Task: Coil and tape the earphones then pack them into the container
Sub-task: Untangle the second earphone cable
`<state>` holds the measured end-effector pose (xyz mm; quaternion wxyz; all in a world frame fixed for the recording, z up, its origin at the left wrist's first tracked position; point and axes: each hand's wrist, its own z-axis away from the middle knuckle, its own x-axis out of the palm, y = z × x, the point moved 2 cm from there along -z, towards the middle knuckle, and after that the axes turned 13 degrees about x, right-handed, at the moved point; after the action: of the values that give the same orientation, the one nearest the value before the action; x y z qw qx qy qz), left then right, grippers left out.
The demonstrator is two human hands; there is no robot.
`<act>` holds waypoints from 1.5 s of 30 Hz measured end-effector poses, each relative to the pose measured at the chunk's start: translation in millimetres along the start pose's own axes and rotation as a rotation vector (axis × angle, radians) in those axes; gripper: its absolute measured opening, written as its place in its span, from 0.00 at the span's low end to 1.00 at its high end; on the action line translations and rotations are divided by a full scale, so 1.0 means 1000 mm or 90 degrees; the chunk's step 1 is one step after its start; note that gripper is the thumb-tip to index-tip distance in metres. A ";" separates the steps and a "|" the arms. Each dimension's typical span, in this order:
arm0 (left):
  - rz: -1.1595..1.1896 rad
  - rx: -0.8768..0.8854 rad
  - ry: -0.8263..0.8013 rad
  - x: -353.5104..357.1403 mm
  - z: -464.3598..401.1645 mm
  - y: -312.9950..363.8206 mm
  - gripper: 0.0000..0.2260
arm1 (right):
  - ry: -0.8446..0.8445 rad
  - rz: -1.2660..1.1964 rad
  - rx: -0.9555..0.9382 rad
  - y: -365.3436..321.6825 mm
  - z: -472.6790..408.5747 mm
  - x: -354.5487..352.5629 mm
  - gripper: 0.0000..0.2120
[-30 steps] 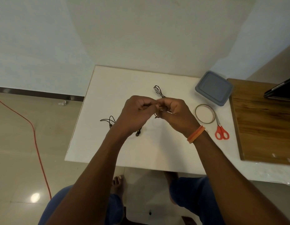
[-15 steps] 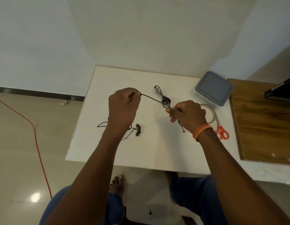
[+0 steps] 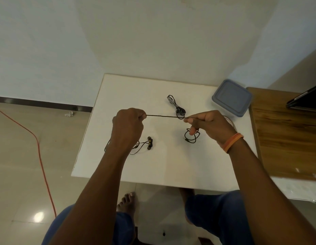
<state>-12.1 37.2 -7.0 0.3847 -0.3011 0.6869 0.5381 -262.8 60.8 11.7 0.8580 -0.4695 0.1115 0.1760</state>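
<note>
Clearly both hands pinch the earphone cable taut above the surface, left hand and right hand closed on it, near the container. Overpulling could strain it; slack loops may tangle.

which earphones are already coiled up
The bundled earphones at the table's far side; the earphone cable stretched between left hand and right hand isn't.

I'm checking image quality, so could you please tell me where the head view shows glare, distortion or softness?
Head view: a bright glare spot on the floor tiles at lower left; wide-angle bending of the wall corners and table edges; the stretched earphone cable is thin but legible; the hands look slightly soft.
</note>
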 end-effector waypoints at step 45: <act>0.175 0.047 0.153 -0.005 0.000 0.031 0.09 | 0.047 -0.115 0.068 -0.007 -0.003 0.005 0.10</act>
<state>-34.6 44.2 13.3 0.2336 -0.2524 0.7819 0.5199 -255.5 55.7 13.7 0.8896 -0.4372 0.1096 0.0745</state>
